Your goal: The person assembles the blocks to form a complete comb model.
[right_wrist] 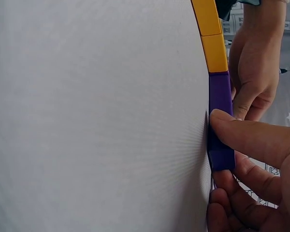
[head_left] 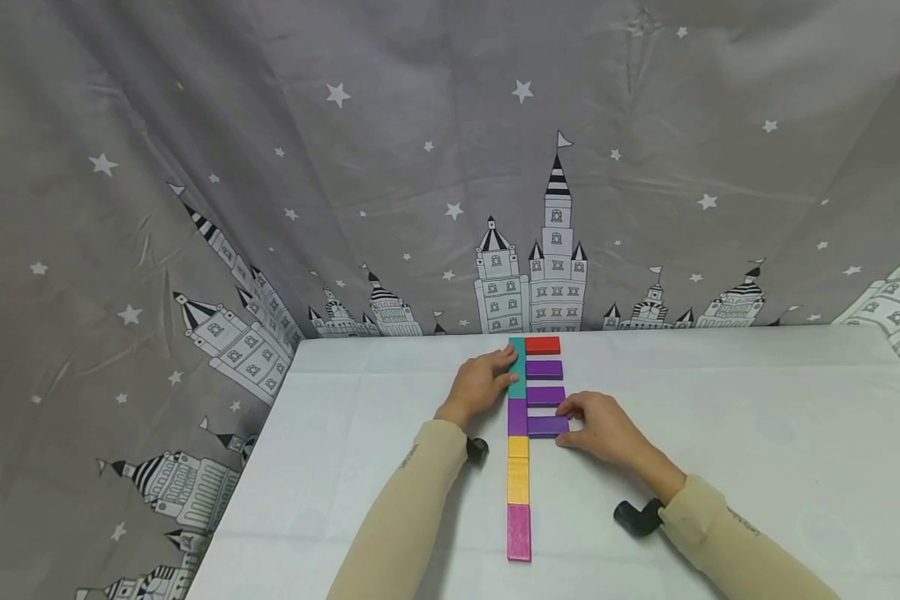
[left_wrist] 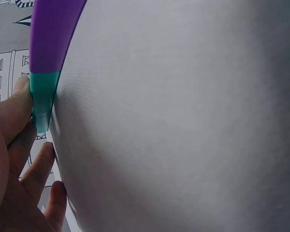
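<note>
A column of coloured rectangular blocks lies on the white table, with teal blocks (head_left: 517,387) at the far end, then a purple block (head_left: 517,417), yellow blocks (head_left: 518,482) and a pink block (head_left: 519,533) nearest. Against its right side lie a red block (head_left: 543,346) and several purple blocks (head_left: 545,370), spaced like rungs. My right hand (head_left: 603,429) pinches the nearest purple rung (head_left: 544,427) between thumb and fingers at its right end; its left end meets the column. From the left, my left hand (head_left: 478,386) touches the teal blocks with thumb and fingertips.
White cloth covers the table (head_left: 720,433). A grey curtain (head_left: 420,125) printed with castles and stars hangs behind the far edge and along the left side. Black wrist devices (head_left: 637,518) are worn under both sleeves.
</note>
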